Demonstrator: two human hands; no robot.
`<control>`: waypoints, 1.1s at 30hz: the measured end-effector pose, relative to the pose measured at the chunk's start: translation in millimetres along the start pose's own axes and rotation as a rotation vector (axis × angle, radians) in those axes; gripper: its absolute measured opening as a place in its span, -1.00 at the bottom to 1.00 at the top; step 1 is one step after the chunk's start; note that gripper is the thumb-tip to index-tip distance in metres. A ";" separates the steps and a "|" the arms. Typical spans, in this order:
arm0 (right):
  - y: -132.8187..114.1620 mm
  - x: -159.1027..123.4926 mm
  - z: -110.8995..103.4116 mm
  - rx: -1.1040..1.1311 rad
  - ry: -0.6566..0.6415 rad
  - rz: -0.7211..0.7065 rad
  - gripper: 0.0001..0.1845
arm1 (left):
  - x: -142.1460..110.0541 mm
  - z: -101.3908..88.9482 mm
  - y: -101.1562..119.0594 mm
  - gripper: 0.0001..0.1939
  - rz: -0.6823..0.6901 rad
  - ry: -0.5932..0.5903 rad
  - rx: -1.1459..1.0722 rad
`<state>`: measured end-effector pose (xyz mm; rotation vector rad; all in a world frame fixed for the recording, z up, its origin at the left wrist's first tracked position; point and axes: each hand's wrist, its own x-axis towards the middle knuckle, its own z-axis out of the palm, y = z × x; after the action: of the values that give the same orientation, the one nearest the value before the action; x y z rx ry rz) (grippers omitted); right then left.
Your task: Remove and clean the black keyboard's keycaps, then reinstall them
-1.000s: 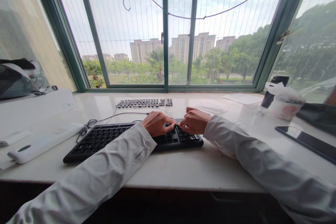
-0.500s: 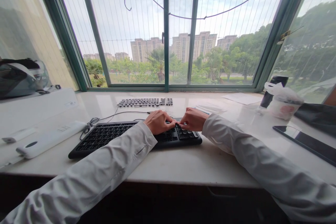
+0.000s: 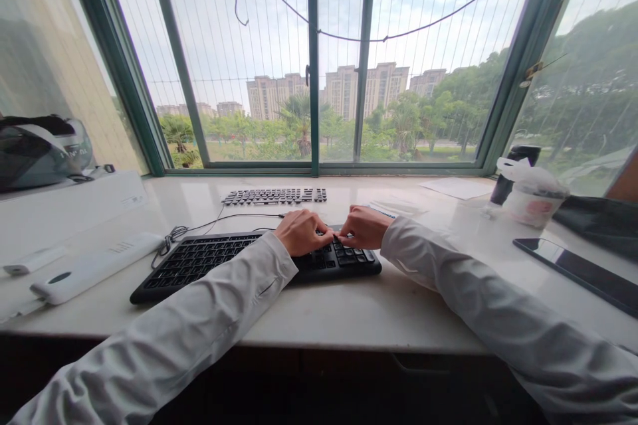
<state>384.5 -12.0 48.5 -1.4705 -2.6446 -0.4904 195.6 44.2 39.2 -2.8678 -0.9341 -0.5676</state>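
A black keyboard (image 3: 194, 259) lies tilted across the desk in front of me, most of its left part showing bare key sockets without caps. Over its right part, my left hand (image 3: 301, 232) is closed, thumb and fingers pinched together at the top of the number pad. My right hand (image 3: 365, 226) meets it there, its fingers bent and closed, the tips against the same spot. Whatever lies between the fingertips is too small and hidden to tell. Caps remain on the number pad (image 3: 351, 255). Behind the keyboard, loose black keycaps (image 3: 274, 196) are laid out in rows.
A coiled cable (image 3: 172, 236) runs behind the keyboard. To the left are a long white device (image 3: 100, 265), a white box (image 3: 74, 212) and a helmet (image 3: 44, 149). On the right sit a phone (image 3: 583, 272), a bagged cup (image 3: 535, 202) and a dark bottle (image 3: 503, 186).
The view has shifted very slightly. Both hands stay at the same spot on the number pad, fingers still together.
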 end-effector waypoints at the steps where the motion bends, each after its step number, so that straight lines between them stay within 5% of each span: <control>1: 0.4 -0.2 0.0 0.005 0.000 0.002 -0.64 | -0.2 -0.6 0.9 -0.57 0.001 0.005 0.006; 20: -13.6 1.4 -9.1 -0.157 -0.076 -0.066 -0.66 | -3.6 1.7 9.9 -0.61 0.034 0.010 0.051; 24: 3.6 -2.2 -2.4 -0.035 0.041 -0.008 -0.69 | -4.1 3.9 6.2 -0.63 0.006 0.017 -0.003; 29: 38.2 -14.5 1.7 -0.032 0.222 0.201 -0.71 | -0.8 -2.7 -6.0 -0.60 -0.134 0.183 0.005; 33: 50.5 -21.2 -0.6 -0.102 0.231 0.302 -0.68 | 0.8 -6.3 -13.8 -0.59 -0.197 0.197 0.050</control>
<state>438.2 -4.8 56.5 -1.6886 -2.2035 -0.7226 186.2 54.7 44.8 -2.6331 -1.1851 -0.8139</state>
